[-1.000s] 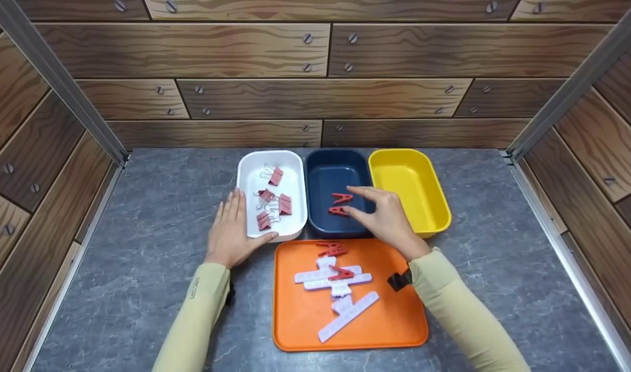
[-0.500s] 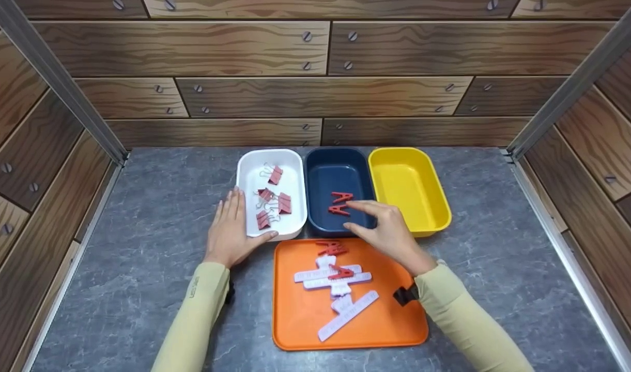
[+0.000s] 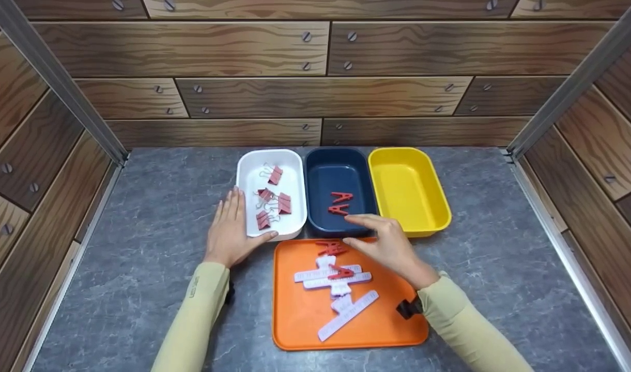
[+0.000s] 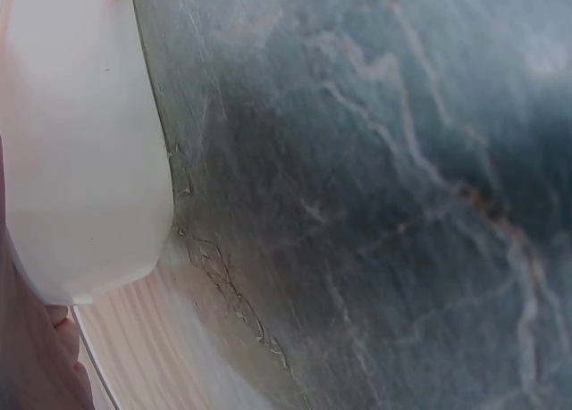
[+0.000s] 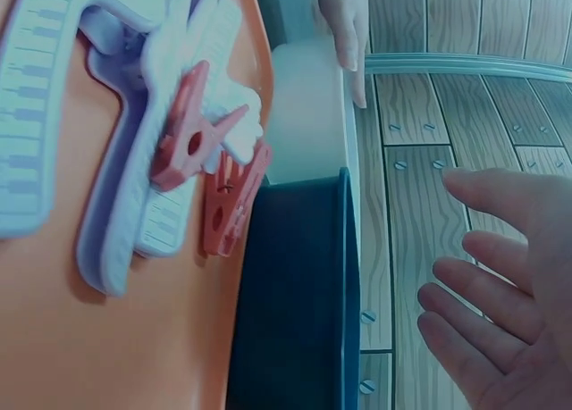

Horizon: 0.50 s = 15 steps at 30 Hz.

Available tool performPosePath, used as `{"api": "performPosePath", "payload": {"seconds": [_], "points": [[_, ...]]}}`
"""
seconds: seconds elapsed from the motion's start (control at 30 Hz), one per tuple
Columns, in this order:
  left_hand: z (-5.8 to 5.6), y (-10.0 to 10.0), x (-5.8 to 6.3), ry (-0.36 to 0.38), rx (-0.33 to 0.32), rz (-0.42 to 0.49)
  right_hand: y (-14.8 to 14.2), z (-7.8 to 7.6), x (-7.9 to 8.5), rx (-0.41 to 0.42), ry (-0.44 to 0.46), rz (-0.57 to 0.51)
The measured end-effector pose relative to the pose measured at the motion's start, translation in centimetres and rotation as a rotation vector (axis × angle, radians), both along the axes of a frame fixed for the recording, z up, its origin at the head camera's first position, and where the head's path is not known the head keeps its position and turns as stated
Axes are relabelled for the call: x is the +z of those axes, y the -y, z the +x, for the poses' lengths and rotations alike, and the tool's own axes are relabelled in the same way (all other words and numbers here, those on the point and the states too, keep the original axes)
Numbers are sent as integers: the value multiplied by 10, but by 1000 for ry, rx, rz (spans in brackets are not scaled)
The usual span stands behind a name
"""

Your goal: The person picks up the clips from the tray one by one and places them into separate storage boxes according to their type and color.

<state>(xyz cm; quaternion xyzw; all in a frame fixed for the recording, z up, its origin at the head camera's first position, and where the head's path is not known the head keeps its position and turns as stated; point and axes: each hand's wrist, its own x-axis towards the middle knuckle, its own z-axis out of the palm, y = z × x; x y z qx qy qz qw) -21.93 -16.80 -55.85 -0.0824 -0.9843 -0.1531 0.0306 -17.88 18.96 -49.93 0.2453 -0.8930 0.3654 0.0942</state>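
Backing off toward the tray (image 3: 294, 323)

Left hand (image 3: 226, 230), fingers straight, rests against the white box (image 3: 250, 175) of binder clips (image 3: 285, 203), by the tabletop (image 3: 165, 206)'s far edge. Two pegs (image 3: 343, 195) lie in the blue box (image 3: 340, 174), seemingly settled; the right hand (image 3: 391, 249), fingers parted around nothing, has drawn back to the tray's far edge. Other pegs (image 3: 334, 249) remain there with purple clips (image 3: 349, 316).

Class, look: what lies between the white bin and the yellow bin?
The navy-blue bin, holding two red clothespins, sits between the white bin and yellow bin in the head view.
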Motion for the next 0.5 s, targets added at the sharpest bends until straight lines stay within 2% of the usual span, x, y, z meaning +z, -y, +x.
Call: {"api": "performPosePath", "payload": {"seconds": [0.3,0.5], "points": [[-1,0,1,1,-1,6,1,9,-9,7,23,36],[0,0,1,10,1,1,2,15,-16,55,18,43]]}}
